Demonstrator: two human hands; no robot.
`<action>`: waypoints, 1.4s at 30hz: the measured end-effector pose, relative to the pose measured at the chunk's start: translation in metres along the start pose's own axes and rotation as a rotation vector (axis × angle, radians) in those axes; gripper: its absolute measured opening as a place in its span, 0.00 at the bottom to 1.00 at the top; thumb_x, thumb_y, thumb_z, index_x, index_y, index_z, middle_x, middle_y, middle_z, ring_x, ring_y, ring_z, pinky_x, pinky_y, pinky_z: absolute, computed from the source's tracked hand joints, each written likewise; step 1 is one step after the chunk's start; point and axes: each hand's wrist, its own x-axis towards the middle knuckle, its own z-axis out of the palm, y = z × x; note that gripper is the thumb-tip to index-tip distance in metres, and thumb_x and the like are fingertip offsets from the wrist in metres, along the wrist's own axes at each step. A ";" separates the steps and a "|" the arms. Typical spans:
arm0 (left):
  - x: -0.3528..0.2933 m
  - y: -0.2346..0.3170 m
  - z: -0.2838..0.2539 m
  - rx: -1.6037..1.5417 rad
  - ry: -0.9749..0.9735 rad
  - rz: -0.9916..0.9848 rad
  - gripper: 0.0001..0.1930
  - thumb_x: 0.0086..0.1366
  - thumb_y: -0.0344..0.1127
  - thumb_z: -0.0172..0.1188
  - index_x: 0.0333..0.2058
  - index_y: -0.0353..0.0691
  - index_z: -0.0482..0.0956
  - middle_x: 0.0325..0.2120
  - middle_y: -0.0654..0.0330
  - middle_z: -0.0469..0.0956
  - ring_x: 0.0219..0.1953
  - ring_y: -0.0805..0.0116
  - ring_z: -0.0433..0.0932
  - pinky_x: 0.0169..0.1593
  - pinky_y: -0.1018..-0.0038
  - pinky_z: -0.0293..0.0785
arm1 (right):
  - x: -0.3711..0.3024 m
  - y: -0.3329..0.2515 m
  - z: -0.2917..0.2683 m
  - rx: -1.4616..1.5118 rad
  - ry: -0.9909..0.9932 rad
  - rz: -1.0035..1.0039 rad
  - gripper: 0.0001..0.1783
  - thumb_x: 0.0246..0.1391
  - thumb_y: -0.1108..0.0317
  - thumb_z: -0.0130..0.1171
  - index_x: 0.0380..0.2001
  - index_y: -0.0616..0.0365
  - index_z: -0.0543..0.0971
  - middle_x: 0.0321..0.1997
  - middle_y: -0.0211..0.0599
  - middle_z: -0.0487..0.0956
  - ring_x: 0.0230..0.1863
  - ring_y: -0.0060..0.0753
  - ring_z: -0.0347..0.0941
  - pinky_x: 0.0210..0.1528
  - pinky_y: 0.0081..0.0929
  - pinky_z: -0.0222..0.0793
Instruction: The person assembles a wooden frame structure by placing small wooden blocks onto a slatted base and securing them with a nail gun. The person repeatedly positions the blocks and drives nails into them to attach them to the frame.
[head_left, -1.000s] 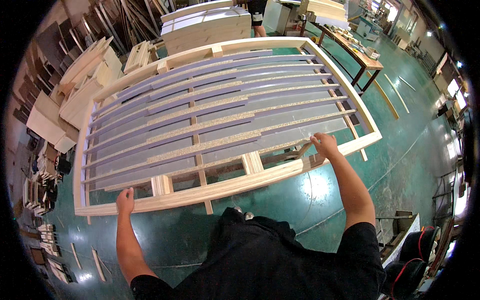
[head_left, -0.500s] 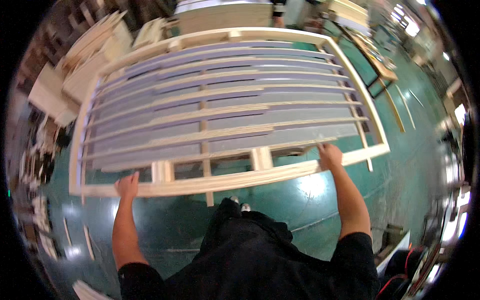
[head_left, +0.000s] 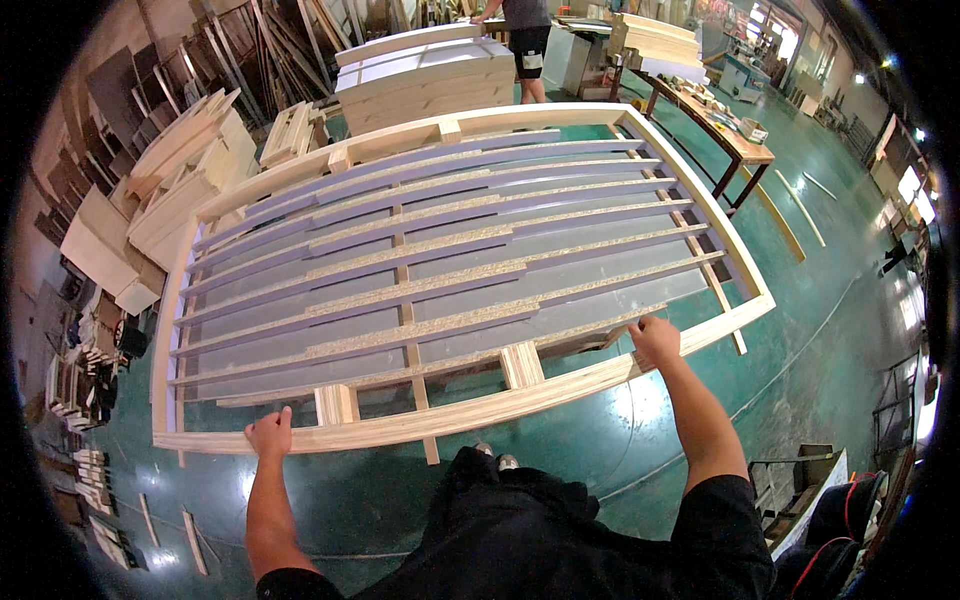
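A large rectangular wooden frame (head_left: pixel 470 420) spans the view in front of me, its near rail closest to my body. My left hand (head_left: pixel 270 432) is closed around that rail near its left end. Toward the right end, my right hand (head_left: pixel 656 340) grips the same rail, fingers curled over its inner edge. Long chipboard-topped slats (head_left: pixel 420 282) run across inside the frame over grey panels. Short wooden blocks (head_left: pixel 521 365) join the near rail to the slat behind it. Thin cross strips (head_left: pixel 415 376) pass beneath. The undersides of my fingers are hidden.
Stacked pale boards (head_left: pixel 425 85) stand beyond the frame, with a co-worker's legs (head_left: pixel 530 75) beside them. At the far right is a workbench (head_left: pixel 740 145) holding wood pieces. More wooden panels (head_left: pixel 185 190) lean at left. Loose strips (head_left: pixel 194 540) lie on the green floor (head_left: pixel 800 370).
The frame appears lower in the view, its near left corner most of all, and more of the workshop shows behind it. Both hands stay on the near rail.
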 end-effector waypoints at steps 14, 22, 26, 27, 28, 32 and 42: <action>-0.001 -0.012 0.007 0.020 0.021 0.008 0.33 0.74 0.62 0.45 0.31 0.40 0.88 0.33 0.49 0.86 0.42 0.50 0.81 0.62 0.56 0.57 | -0.002 -0.003 0.003 -0.011 0.031 0.002 0.24 0.58 0.44 0.58 0.35 0.55 0.87 0.37 0.47 0.86 0.42 0.55 0.82 0.46 0.49 0.77; -0.003 -0.013 0.006 0.020 0.064 0.005 0.33 0.73 0.63 0.45 0.28 0.40 0.87 0.30 0.51 0.85 0.40 0.51 0.81 0.61 0.56 0.59 | -0.003 -0.005 0.001 0.014 0.027 -0.007 0.23 0.58 0.45 0.58 0.34 0.54 0.87 0.36 0.48 0.86 0.42 0.56 0.82 0.45 0.49 0.77; -0.001 -0.005 0.004 0.016 0.030 -0.002 0.33 0.73 0.63 0.45 0.28 0.41 0.87 0.31 0.51 0.85 0.41 0.51 0.81 0.61 0.56 0.59 | -0.002 0.002 0.004 0.005 0.050 -0.008 0.23 0.57 0.45 0.58 0.33 0.54 0.87 0.35 0.47 0.86 0.41 0.55 0.82 0.44 0.50 0.77; 0.000 -0.001 0.003 0.010 0.018 -0.006 0.33 0.73 0.63 0.45 0.28 0.41 0.87 0.31 0.51 0.85 0.41 0.51 0.81 0.61 0.56 0.59 | -0.001 0.004 0.003 -0.008 0.028 0.000 0.23 0.57 0.45 0.57 0.35 0.54 0.87 0.37 0.48 0.86 0.42 0.56 0.83 0.46 0.49 0.78; 0.001 -0.003 0.005 0.025 0.023 -0.013 0.33 0.73 0.63 0.45 0.28 0.42 0.87 0.31 0.51 0.85 0.41 0.51 0.81 0.61 0.56 0.59 | 0.000 0.003 0.002 -0.019 0.006 0.003 0.24 0.57 0.45 0.57 0.37 0.54 0.87 0.38 0.48 0.86 0.43 0.56 0.83 0.48 0.49 0.78; 0.003 -0.013 0.014 0.062 0.049 -0.025 0.33 0.73 0.64 0.44 0.29 0.42 0.88 0.32 0.51 0.86 0.42 0.51 0.81 0.62 0.55 0.59 | 0.003 -0.001 0.000 0.002 -0.010 -0.006 0.24 0.57 0.45 0.56 0.38 0.54 0.88 0.38 0.50 0.86 0.43 0.56 0.83 0.49 0.50 0.78; -0.004 0.026 0.000 0.023 -0.121 0.038 0.38 0.72 0.70 0.36 0.53 0.47 0.84 0.52 0.55 0.84 0.59 0.54 0.78 0.69 0.48 0.52 | 0.008 0.109 0.035 0.169 -0.007 -0.160 0.23 0.63 0.53 0.57 0.50 0.60 0.83 0.48 0.50 0.84 0.49 0.52 0.80 0.54 0.47 0.73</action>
